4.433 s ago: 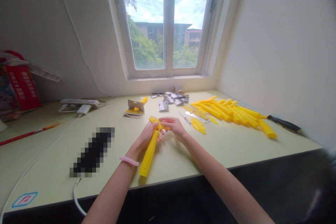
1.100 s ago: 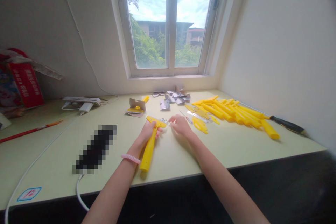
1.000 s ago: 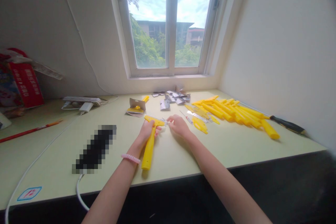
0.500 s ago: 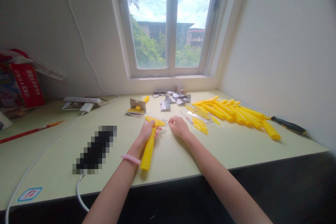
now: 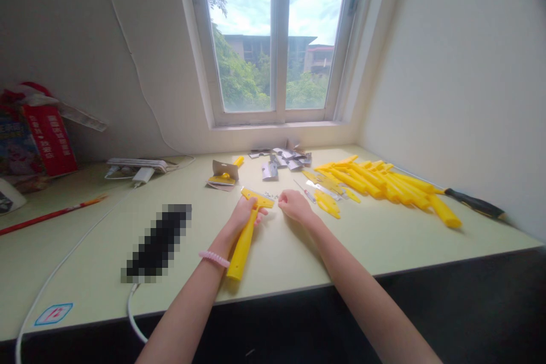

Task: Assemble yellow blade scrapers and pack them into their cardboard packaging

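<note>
My left hand (image 5: 246, 211) is closed round the neck of a yellow scraper (image 5: 243, 247), thumb on top near its wide head. The scraper's handle points back toward the table's front edge. Just right of the head, my right hand (image 5: 294, 206) rests low over the table with its fingers pinched together; whatever they hold is too small to make out. A scatter of tiny screws (image 5: 273, 195) lies between the scraper head and my right fingertips. A small screwdriver (image 5: 305, 191) lies beyond my right hand, beside flat yellow plastic pieces (image 5: 326, 205).
Several yellow scraper handles (image 5: 375, 182) are piled at the right, with a black-handled tool (image 5: 473, 203) beyond. Metal plates (image 5: 269, 170) lie near the window. A scraper in a cardboard sleeve (image 5: 224, 173) stands behind my left hand. A power strip (image 5: 136, 165) and white cable (image 5: 55, 259) are left.
The scraper has turned slightly clockwise in my left hand, its head now tilted down to the right. My right fingers have curled in more closely.
</note>
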Available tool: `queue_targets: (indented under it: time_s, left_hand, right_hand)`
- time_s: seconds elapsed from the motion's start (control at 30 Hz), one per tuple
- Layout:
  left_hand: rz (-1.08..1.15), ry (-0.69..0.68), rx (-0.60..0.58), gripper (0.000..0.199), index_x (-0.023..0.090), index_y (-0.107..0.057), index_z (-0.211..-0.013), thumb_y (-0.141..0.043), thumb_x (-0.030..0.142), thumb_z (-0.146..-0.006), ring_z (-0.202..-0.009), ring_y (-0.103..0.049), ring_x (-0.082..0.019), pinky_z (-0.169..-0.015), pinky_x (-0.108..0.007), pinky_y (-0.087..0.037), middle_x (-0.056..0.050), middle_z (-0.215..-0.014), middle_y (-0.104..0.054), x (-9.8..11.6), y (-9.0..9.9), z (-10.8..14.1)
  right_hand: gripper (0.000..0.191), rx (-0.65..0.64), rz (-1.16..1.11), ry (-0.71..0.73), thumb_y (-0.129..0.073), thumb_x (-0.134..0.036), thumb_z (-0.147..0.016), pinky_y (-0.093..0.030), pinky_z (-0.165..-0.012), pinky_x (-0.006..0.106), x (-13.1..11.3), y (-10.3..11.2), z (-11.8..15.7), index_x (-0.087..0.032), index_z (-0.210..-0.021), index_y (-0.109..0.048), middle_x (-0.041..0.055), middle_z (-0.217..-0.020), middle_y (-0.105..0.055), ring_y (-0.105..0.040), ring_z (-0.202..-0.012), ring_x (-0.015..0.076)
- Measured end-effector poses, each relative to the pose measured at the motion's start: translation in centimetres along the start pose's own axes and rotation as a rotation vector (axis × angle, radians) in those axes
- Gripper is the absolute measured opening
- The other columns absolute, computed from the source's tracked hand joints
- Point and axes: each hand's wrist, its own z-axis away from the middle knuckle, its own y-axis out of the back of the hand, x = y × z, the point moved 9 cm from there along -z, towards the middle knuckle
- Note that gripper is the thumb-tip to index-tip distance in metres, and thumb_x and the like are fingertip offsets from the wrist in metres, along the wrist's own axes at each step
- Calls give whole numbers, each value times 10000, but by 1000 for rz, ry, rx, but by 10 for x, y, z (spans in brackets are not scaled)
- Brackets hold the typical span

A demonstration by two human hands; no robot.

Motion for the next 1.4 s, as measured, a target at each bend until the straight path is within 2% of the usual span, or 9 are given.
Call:
queue_targets:
  time_s: [0.17, 0.37, 0.63, 0.77, 0.87, 1.0, 1.23, 1.4]
  left_hand:
    - [-10, -7, -23, 315, 80, -395, -1032, -408, 241, -762, -294, -418, -79, -298, -182, -257, -34, -548, -585, 0, -2, 1]
    - [-15, -30, -15, 290, 70, -410, -1010, -373, 236, -775, -292, -409, -80, -293, -188, -268, -28, -528, -576, 5, -2, 2]
    - [-8, -31, -8, 320, 60, -413, -1026, -361, 257, -779, -285, -410, -86, -295, -191, -263, -35, -521, -586, 4, -1, 1]
    - [-10, -42, -18, 310, 68, -418, -1007, -371, 266, -773, -281, -408, -84, -295, -190, -261, -30, -523, -590, 5, -3, 1]
    - [-10, -45, -16, 280, 82, -427, -959, -378, 275, -763, -283, -415, -85, -294, -189, -264, -27, -519, -591, 5, -2, 0]
    - [-35, -41, -16, 229, 99, -447, -863, -374, 286, -752, -280, -418, -85, -294, -191, -272, -28, -500, -584, 4, -2, -1]
    - [-30, -25, -20, 199, 115, -423, -869, -365, 269, -758, -281, -428, -93, -293, -195, -281, -10, -497, -570, 1, -2, -1]
    - [-26, -26, -32, 197, 112, -417, -876, -360, 261, -761, -285, -434, -98, -290, -194, -278, -12, -496, -566, 0, -2, -2]
  right_hand:
    - [175, -24, -12, 2, -468, -133, -668, -307, -545, 230, -1, -2, 2, -163, -723, -631, 46, -756, -640, -527, -663, 137]
    - [154, 12, -92, 50, -482, -128, -659, -358, -599, 238, 0, -2, 0, -160, -674, -633, 50, -740, -653, -550, -686, 147]
    - [113, 81, -623, -1, -580, -236, -643, -416, -653, 260, -4, 18, -2, -157, -699, -638, 33, -729, -647, -566, -695, 145]
    - [173, -12, -832, 34, -613, -286, -623, -405, -618, 257, -17, 13, 1, -150, -727, -635, 26, -722, -634, -547, -675, 139]
    - [142, -75, -788, 135, -619, -272, -623, -397, -639, 262, -30, 6, 4, -150, -688, -646, 20, -700, -615, -530, -675, 135]
    - [124, -55, -654, 206, -632, -261, -620, -384, -668, 260, -36, 3, 6, -172, -689, -684, 30, -793, -594, -514, -775, 152]
    - [153, -105, -756, 77, -619, -264, -627, -382, -552, 228, -29, -8, 6, -158, -710, -691, 45, -840, -602, -512, -650, 115]
    - [152, -167, -858, -13, -631, -234, -607, -348, -474, 211, -24, -17, 6, -138, -716, -674, 25, -656, -599, -456, -522, 84]
